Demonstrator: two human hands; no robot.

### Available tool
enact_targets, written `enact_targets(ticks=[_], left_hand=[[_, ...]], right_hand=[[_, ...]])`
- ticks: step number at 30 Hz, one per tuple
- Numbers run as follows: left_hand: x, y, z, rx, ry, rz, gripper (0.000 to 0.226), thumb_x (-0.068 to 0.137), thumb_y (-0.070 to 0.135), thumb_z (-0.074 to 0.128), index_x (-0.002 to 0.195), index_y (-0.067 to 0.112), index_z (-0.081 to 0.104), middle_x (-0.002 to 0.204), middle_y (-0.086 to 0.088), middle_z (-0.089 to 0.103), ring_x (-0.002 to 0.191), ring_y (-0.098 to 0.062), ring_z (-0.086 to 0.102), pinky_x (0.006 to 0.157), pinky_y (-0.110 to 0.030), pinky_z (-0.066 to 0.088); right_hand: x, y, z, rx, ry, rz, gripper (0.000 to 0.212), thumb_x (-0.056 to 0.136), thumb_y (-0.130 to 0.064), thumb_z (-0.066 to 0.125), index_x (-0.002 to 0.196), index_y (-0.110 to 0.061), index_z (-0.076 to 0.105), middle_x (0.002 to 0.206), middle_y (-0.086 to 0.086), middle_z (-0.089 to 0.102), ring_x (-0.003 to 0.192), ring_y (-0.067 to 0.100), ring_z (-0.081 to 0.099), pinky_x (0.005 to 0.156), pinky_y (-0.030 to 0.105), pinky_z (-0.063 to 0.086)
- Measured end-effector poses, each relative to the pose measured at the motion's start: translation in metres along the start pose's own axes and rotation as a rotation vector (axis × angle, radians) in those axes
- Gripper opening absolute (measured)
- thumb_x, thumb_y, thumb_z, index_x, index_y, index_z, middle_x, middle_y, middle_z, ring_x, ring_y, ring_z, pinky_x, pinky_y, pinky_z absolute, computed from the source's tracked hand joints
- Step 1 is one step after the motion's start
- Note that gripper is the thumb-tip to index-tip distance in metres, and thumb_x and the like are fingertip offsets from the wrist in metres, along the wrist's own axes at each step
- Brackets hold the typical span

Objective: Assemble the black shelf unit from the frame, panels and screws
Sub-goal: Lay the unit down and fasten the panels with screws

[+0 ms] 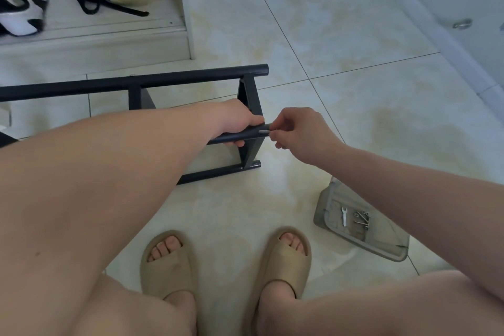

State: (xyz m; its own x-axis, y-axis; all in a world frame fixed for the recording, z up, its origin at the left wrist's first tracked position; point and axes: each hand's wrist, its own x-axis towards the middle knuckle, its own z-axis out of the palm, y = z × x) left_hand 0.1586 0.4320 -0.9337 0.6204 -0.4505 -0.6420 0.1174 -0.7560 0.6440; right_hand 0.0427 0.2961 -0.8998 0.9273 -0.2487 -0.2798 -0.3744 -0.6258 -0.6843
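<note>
Sitting above a tiled floor [354, 35], a person works on the black frame [169, 80], which lies on its side ahead of their feet. Their left hand [237, 123] curls round a frame tube near its end. Their right hand [297, 131] pinches a small silver screw [264, 132] at that tube's tip. Spare screws [362, 218] sit in a clear packet [323, 207] nearby. If started crooked the screw could cross-thread, or it could slip and roll away over the smooth tile.

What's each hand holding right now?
Left hand: grips the frame tube.
Right hand: pinches a silver screw at the tube's end.
</note>
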Motion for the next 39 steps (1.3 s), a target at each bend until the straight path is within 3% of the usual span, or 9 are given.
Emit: enact_targets(ticks=[5, 11, 15, 18, 23, 27, 31, 37, 39], left_hand=[[-0.003, -0.001, -0.003, 0.001, 0.015, 0.009, 0.028, 0.098, 0.036, 0.057, 0.094, 0.008, 0.060, 0.071, -0.014, 0.066, 0.059, -0.026, 0.064, 0.060, -0.031, 0.048], [0.002, -0.004, -0.007, -0.028, 0.028, 0.010, 0.033, 0.097, 0.041, 0.060, 0.090, 0.009, 0.064, 0.050, -0.004, 0.064, 0.043, -0.018, 0.060, 0.053, -0.026, 0.047], [0.003, -0.007, -0.008, -0.065, 0.006, -0.015, 0.035, 0.095, 0.046, 0.062, 0.088, 0.013, 0.066, 0.052, 0.001, 0.067, 0.044, -0.015, 0.064, 0.045, -0.022, 0.045], [0.003, -0.009, -0.008, -0.108, 0.000, -0.017, 0.034, 0.097, 0.045, 0.061, 0.088, 0.012, 0.066, 0.056, 0.000, 0.069, 0.049, -0.016, 0.067, 0.048, -0.023, 0.047], [0.003, -0.010, -0.008, -0.131, 0.013, -0.019, 0.035, 0.102, 0.041, 0.054, 0.100, 0.009, 0.067, 0.068, -0.007, 0.073, 0.053, -0.018, 0.067, 0.052, -0.026, 0.048], [0.003, -0.010, -0.008, -0.150, 0.008, -0.031, 0.032, 0.101, 0.041, 0.055, 0.098, 0.011, 0.067, 0.079, -0.007, 0.074, 0.057, -0.020, 0.069, 0.052, -0.026, 0.047], [0.003, -0.012, -0.009, -0.175, -0.007, -0.042, 0.032, 0.100, 0.041, 0.057, 0.098, 0.011, 0.068, 0.081, -0.006, 0.076, 0.058, -0.019, 0.071, 0.052, -0.025, 0.049], [0.005, -0.013, -0.009, -0.186, -0.006, -0.040, 0.031, 0.100, 0.041, 0.057, 0.100, 0.012, 0.069, 0.082, -0.005, 0.076, 0.057, -0.019, 0.070, 0.056, -0.027, 0.049], [0.005, -0.013, -0.009, -0.182, -0.009, -0.041, 0.031, 0.100, 0.040, 0.056, 0.099, 0.012, 0.069, 0.081, -0.005, 0.075, 0.057, -0.019, 0.070, 0.053, -0.026, 0.049]], right_hand=[[0.001, 0.001, 0.003, -0.019, 0.000, 0.003, 0.018, 0.091, -0.013, 0.067, 0.078, -0.025, 0.062, 0.074, -0.003, 0.073, 0.066, 0.009, 0.069, 0.059, 0.029, 0.054], [0.006, -0.001, 0.008, -0.065, 0.011, -0.043, 0.012, 0.090, -0.014, 0.068, 0.080, -0.019, 0.065, 0.073, -0.002, 0.071, 0.062, 0.007, 0.067, 0.044, 0.013, 0.040], [0.006, -0.002, 0.016, -0.271, -0.026, -0.176, 0.004, 0.093, -0.014, 0.067, 0.092, -0.011, 0.064, 0.078, 0.008, 0.069, 0.069, 0.027, 0.062, 0.061, 0.031, 0.048], [0.009, -0.005, 0.022, -0.342, -0.042, -0.225, 0.005, 0.094, -0.012, 0.065, 0.093, -0.011, 0.061, 0.081, 0.012, 0.067, 0.071, 0.032, 0.060, 0.066, 0.038, 0.050], [0.011, -0.005, 0.025, -0.294, 0.004, -0.186, 0.009, 0.092, -0.013, 0.067, 0.088, -0.008, 0.062, 0.078, 0.013, 0.068, 0.073, 0.034, 0.064, 0.066, 0.039, 0.052], [0.009, -0.004, 0.028, -0.289, 0.014, -0.172, 0.016, 0.092, -0.013, 0.068, 0.080, -0.014, 0.057, 0.076, 0.014, 0.068, 0.073, 0.035, 0.066, 0.069, 0.043, 0.054], [0.011, -0.006, 0.031, -0.275, 0.024, -0.150, 0.012, 0.091, -0.013, 0.067, 0.083, -0.008, 0.060, 0.078, 0.015, 0.068, 0.074, 0.034, 0.067, 0.069, 0.044, 0.054], [0.015, -0.009, 0.032, -0.192, 0.035, -0.060, 0.010, 0.088, -0.011, 0.068, 0.082, -0.007, 0.061, 0.070, 0.010, 0.071, 0.066, 0.021, 0.069, 0.048, 0.022, 0.047], [0.015, -0.010, 0.032, -0.173, 0.034, -0.038, 0.009, 0.087, -0.010, 0.068, 0.082, -0.008, 0.061, 0.069, 0.006, 0.071, 0.071, 0.024, 0.070, 0.056, 0.031, 0.052]])
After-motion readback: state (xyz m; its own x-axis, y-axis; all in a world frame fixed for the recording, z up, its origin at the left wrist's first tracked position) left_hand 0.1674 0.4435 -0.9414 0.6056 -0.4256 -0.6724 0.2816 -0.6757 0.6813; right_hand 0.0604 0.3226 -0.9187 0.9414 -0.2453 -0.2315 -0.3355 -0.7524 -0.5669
